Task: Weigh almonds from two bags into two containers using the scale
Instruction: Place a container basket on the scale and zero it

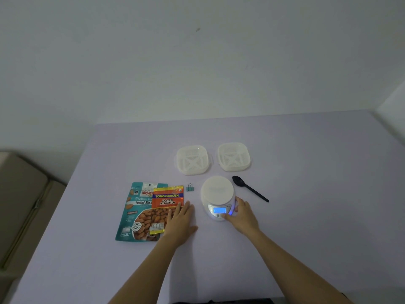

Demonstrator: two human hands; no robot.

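- Head view: both bare forearms are reaching forward from the bottom edge over the lilac table (306, 194), the left one angling up from the middle, the right one coming in from the lower right.
- The left hand (180, 222) is lying palm down, fingers straight and close together, its fingertips resting on the right edge of the orange bag (167, 201).
- The orange bag is lying flat, overlapping the teal bag (133, 213).
- The right hand (242, 215) is cupping the front right side of the scale (217, 191), fingers curving round the base, thumb lying beside the lit blue display (219, 210).
- The scale's round platform is standing bare.
- Behind the scale, the first container (192, 159) and the second container (234, 156) are sitting side by side, apart.
- A black spoon (249, 188) is lying right of the scale; a teal binder clip (189, 188) is lying between the orange bag and the scale.
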